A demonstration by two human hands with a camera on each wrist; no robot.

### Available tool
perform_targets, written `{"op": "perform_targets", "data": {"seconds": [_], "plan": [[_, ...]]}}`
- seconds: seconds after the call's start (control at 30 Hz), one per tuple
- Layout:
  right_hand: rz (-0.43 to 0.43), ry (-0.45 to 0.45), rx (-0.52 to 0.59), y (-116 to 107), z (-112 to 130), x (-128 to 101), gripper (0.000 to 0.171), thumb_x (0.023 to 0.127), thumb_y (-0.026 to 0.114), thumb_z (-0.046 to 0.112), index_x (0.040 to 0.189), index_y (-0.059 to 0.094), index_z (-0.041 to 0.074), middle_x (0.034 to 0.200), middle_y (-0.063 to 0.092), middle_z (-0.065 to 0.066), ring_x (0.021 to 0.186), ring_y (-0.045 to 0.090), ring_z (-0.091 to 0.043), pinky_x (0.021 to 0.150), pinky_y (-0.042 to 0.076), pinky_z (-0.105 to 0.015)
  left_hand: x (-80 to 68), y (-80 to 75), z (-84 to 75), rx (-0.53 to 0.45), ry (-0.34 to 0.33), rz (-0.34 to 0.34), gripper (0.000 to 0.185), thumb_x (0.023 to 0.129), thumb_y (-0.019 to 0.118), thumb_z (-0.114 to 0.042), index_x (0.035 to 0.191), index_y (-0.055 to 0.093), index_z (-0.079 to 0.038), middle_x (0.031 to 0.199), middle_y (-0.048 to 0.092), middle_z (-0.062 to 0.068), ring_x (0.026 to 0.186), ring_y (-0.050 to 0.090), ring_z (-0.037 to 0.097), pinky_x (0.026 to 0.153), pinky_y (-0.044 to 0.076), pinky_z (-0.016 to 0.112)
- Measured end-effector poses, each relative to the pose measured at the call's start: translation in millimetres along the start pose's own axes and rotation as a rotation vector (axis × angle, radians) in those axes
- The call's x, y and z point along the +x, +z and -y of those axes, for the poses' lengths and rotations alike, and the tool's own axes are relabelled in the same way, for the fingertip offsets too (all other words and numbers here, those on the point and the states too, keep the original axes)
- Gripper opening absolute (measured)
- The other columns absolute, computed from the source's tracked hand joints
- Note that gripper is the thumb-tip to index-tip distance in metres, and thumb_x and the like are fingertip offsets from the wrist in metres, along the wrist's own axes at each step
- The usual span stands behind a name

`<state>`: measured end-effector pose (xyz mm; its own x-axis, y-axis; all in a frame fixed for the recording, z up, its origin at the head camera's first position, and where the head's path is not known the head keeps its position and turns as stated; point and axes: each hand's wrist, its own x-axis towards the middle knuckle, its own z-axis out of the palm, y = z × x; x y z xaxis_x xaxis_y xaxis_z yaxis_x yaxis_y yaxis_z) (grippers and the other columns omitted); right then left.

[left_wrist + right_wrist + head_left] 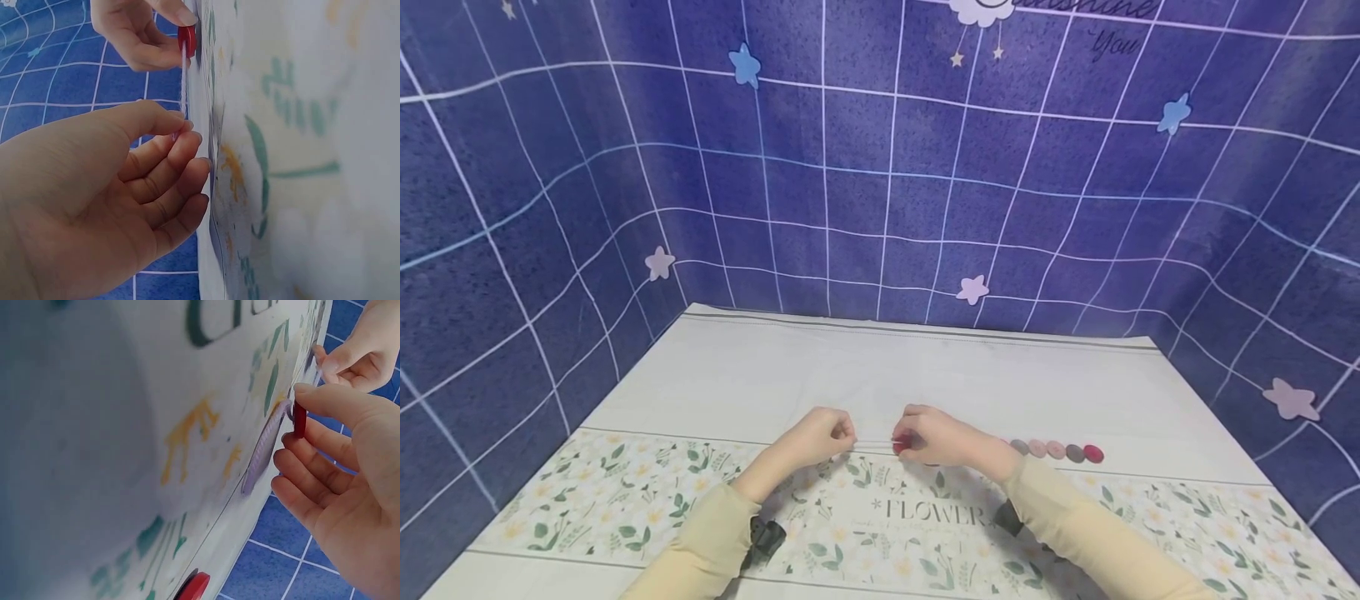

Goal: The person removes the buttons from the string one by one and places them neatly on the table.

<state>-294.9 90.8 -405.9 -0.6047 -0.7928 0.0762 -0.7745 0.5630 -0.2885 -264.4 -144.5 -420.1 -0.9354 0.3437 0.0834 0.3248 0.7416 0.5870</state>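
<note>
Both hands sit close together over the tablecloth [925, 367], just behind the printed "FLOWER" lettering [936, 512], which is the easiest landmark here. The right hand [943, 439] is pinching a small red button [901, 444] between thumb and forefinger, held on edge just above the cloth, behind the lettering and a touch to its left of centre. In the right wrist view the red button [300, 419] is clearly clamped between the thumb on top and the fingers below, with the remaining fingers loosely curled under it.

The left hand [820, 437] is just to the left of that, also behind the lettering, thumb and forefinger pressed together on a thin pale thread [183, 87] that runs across to the red button (you can only really see the thread from the left wrist camera, it's super fine). Its other fingers are curled loosely.

Past the right hand, farther right of the lettering and slightly behind it, a short row of buttons [1056, 450] lies flat on the cloth: greyish, pinkish, pinkish, dark, then a red one at the far end. A pale lilac button [265, 447] lies flat on the cloth right beside the right hand's fingers. Both arms wear beige sleeves [707, 542], and a blue grid backdrop with stars [880, 167] wraps around the table.
</note>
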Motion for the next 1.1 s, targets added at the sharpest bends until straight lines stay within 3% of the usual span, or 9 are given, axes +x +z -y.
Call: {"op": "perform_targets", "data": {"seconds": [0.57,1.1], "plan": [[-0.042,-0.047,-0.016,-4,-3,-6,0.022,0.08,0.071,0.018,0.1,0.068,0.009,0.09,0.059,0.002,0.086,0.057,-0.01,0.086,0.049,-0.028,-0.2,-0.2,-0.4,-0.006,-0.028,0.002,0.006,0.087,0.061,-0.015,0.081,0.061,-0.013,0.065,0.055,-0.005,0.06,0.05,0.009,0.059,0.046,0.021],[-0.021,0.005,0.022,-9,-6,-14,0.025,0.081,0.07,0.02,0.103,0.068,0.008,0.092,0.06,0.003,0.086,0.058,-0.009,0.086,0.05,-0.027,0.1,-0.5,-0.9,-0.002,-0.008,-0.004,0.005,0.086,0.062,-0.013,0.081,0.061,-0.012,0.064,0.054,-0.005,0.059,0.049,0.009,0.059,0.045,0.021]]}}
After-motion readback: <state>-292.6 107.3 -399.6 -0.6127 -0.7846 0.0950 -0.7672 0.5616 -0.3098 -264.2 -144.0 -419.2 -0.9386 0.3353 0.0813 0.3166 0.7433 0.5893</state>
